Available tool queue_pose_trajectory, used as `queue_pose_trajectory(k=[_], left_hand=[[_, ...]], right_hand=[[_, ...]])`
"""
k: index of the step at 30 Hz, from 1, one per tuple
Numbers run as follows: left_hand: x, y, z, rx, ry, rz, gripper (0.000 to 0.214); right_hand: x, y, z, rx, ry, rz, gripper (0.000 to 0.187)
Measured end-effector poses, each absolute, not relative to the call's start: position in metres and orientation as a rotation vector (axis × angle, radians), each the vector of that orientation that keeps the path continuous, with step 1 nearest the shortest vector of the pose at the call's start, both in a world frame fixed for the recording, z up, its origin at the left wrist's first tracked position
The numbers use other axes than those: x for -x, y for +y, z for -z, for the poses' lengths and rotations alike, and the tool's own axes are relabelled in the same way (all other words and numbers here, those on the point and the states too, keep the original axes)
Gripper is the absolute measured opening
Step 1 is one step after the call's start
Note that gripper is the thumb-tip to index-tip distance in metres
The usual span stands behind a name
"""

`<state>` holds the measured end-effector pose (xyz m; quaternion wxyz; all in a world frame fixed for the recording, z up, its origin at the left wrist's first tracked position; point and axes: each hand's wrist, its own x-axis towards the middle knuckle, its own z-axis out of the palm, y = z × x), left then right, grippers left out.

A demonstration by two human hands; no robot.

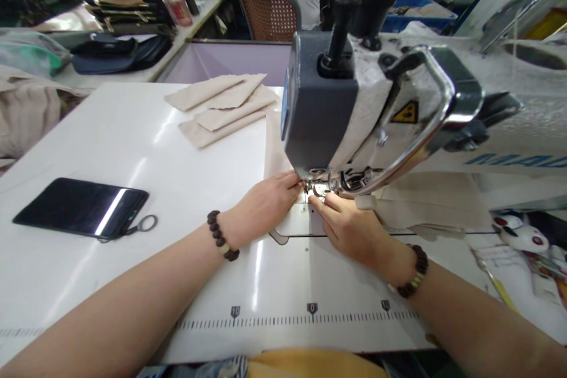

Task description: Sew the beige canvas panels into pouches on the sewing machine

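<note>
A grey and white sewing machine (354, 106) stands on the white table (133, 153). Both hands meet at its needle and presser foot (315, 188). My left hand (266, 204) reaches in from the left with fingers pinched together at the needle. My right hand (349, 224) comes from the right, fingertips pressed close to the foot. What the fingers pinch is too small to make out. Each wrist wears a dark bead bracelet. Beige cloth (425, 207) lies under the machine arm to the right.
Several beige cloth pieces (221, 109) lie at the table's back. A black phone (82, 208) with a small ring beside it rests at left. A ruler scale (310, 319) runs along the front edge. A person in white sits on a chair (270, 12) behind.
</note>
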<state>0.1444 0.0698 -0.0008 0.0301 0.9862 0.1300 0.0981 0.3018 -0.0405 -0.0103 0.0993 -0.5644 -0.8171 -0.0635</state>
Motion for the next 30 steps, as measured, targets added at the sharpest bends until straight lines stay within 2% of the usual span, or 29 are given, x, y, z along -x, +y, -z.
queue_pose_trajectory(k=[5,10,17,30], left_hand=[[-0.138,0.063,-0.003,-3.013,0.435,-0.26,0.015],[-0.126,0.033,-0.011,-3.024,0.345,-0.05,0.026],[-0.123,0.022,-0.017,-2.934,0.184,-0.003,0.017],[-0.123,0.025,-0.022,-2.864,0.181,0.016,0.022]], right_hand=[[-0.305,-0.044,0.009,1.673,-2.402,0.098,0.032],[-0.315,-0.049,0.009,1.409,-2.427,-0.033,0.026],[-0.321,-0.054,0.001,1.242,-2.534,-0.145,0.028],[-0.316,-0.056,0.003,1.279,-2.578,-0.106,0.026]])
